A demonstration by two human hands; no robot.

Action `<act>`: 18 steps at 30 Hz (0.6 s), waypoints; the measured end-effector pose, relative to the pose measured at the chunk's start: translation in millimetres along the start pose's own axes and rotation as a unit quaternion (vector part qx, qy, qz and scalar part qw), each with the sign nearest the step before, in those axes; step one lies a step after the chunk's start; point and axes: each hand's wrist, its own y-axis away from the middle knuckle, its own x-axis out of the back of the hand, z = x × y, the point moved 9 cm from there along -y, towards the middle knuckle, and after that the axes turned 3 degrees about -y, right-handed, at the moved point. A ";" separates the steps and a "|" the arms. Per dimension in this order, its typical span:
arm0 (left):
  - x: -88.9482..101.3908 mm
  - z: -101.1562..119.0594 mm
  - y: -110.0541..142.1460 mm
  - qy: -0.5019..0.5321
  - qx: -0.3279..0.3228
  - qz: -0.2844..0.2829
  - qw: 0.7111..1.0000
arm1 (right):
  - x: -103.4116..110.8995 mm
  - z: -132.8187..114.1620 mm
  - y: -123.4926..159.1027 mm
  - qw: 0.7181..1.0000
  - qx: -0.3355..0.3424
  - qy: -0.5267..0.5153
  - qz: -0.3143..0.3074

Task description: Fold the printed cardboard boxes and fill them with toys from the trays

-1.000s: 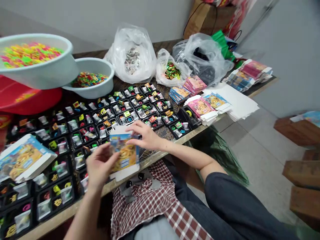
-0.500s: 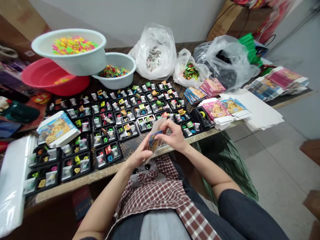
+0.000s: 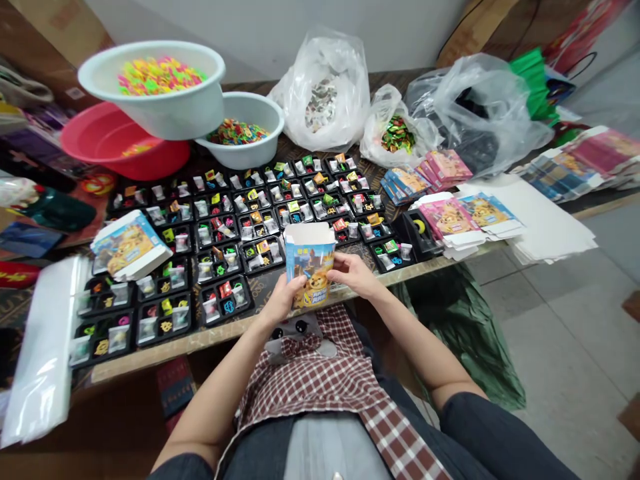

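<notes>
A person's left grip [image 3: 281,300] is closed around the left side of a blue-and-yellow printed box [image 3: 313,270], while the right grip [image 3: 357,275] pinches its right edge, so the box stands upright between them over the front of the tabletop [image 3: 200,341]. Ahead and to the left of both are black trays [image 3: 250,223] of small colourful pieces; to the right lie pink printed cartons [image 3: 449,217].
</notes>
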 end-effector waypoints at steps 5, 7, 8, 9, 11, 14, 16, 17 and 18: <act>11.6 0.5 -9.2 -0.043 -0.018 0.081 0.996 | 32.2 -1.8 4.7 0.983 0.078 0.053 0.158; 14.7 0.7 -11.3 0.074 -0.015 0.126 0.989 | 32.5 5.6 7.6 0.979 0.084 0.063 0.172; 14.7 -1.0 -11.9 0.129 -0.006 0.143 0.981 | 30.4 11.9 8.9 0.980 0.077 0.060 0.172; 13.5 -3.3 -12.4 0.170 0.007 0.155 0.973 | 27.8 18.4 10.4 0.982 0.068 0.053 0.171; 10.0 -7.2 -12.8 0.211 0.033 0.165 0.963 | 23.3 27.4 13.5 0.983 0.062 0.025 0.174; 7.7 -8.9 -13.3 0.210 0.051 0.159 0.963 | 23.8 26.6 15.3 0.977 0.079 -0.051 0.190; 10.2 -6.4 -13.7 0.196 0.045 0.162 0.966 | 26.4 22.2 12.3 0.974 0.074 -0.090 0.195; 11.2 -4.9 -14.1 0.186 0.041 0.163 0.968 | 27.3 20.0 10.1 0.974 0.064 -0.095 0.196; 11.9 -3.6 -14.6 0.177 0.040 0.165 0.969 | 27.2 17.7 7.6 0.975 0.054 -0.092 0.194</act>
